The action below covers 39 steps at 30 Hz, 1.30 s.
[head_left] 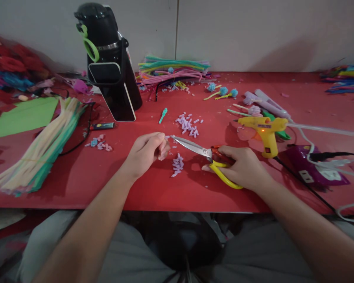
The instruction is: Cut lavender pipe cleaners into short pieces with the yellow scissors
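Observation:
My left hand is closed in a pinch on a small lilac piece that pokes out at its fingertips. Scissors with one red and one yellow handle are gripped in my right hand. Their blade tips touch or nearly touch the lilac piece. Just beyond the blades lies a pile of short lilac bits. A second group of lilac bits is lined up on the near side. The ends of my left fingers are partly hidden.
A yellow glue gun lies right, beside a purple power strip with cables. A black bottle in a holder with a phone stands back left. Pipe cleaners lie left, a lighter near them.

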Tool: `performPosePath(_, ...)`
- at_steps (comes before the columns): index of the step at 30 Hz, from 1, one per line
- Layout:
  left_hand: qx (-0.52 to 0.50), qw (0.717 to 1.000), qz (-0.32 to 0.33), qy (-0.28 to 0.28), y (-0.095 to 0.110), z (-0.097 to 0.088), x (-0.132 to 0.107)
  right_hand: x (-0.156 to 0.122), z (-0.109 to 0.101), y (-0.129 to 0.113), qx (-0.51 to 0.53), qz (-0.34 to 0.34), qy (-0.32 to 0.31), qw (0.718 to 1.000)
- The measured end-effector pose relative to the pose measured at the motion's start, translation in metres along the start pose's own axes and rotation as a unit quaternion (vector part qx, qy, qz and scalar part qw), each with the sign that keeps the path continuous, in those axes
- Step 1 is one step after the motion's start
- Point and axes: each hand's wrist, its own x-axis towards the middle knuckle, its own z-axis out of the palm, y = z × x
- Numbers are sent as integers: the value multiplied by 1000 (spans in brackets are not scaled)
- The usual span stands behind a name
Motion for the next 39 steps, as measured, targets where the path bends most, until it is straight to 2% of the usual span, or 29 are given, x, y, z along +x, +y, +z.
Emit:
performPosePath(4, 0, 1000, 1, -1, 0, -1, -1, -1, 1, 2, 3, 14, -8, 1000)
performPosePath(16, -26, 999, -33, -34, 3, 1, -2, -2, 0, 3, 4, -18, -8, 1000)
performPosePath(29, -25, 998, -27, -50, -1, -1, -1, -1, 0, 4, 7, -19, -15, 1000)
performPosePath(39, -22, 998, -8, -54, 0, -1, -2, -1, 1, 2, 8, -6, 9, 1000)
